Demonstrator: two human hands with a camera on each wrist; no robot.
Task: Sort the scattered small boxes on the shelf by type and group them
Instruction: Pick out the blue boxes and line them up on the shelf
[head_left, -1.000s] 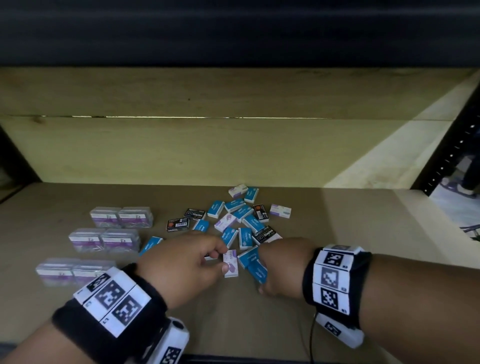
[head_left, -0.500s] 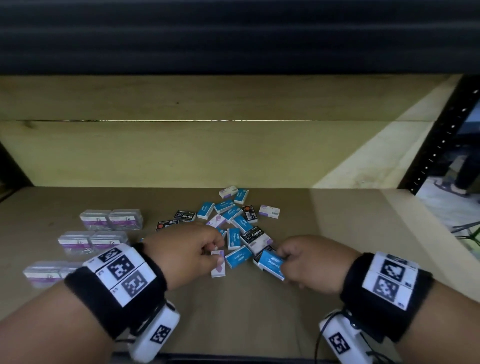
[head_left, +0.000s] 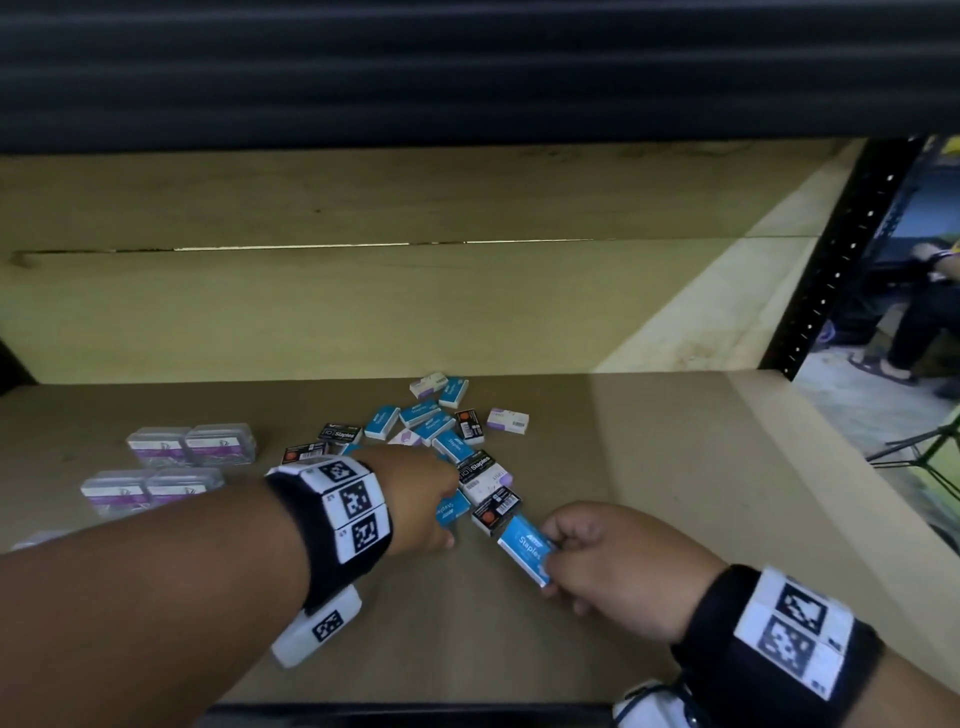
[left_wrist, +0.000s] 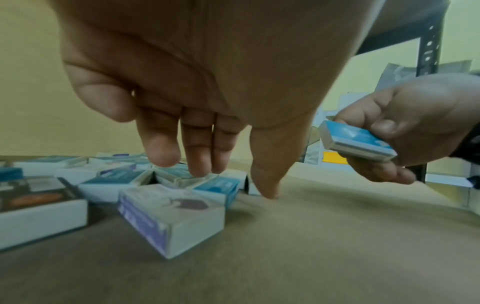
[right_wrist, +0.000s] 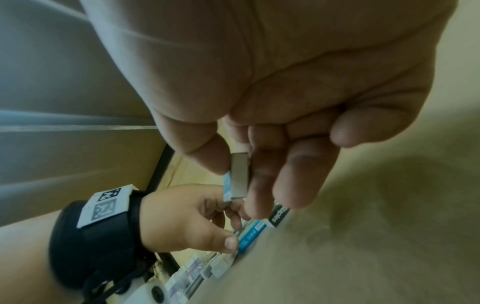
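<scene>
Head view: your right hand (head_left: 613, 564) pinches a blue Staples box (head_left: 525, 552) at 5 o'clock of the scattered pile (head_left: 447, 436). Left wrist view: your left hand (left_wrist: 197, 86) hangs slack-fingered over the boxes, gripping nothing. Right wrist view: thumb and fingers (right_wrist: 262, 185) clamp the box edge-on.

left hand (head_left: 415, 499) let go the purple box, now reaching further in; right hand (head_left: 608, 566) seemingly drew back
</scene>
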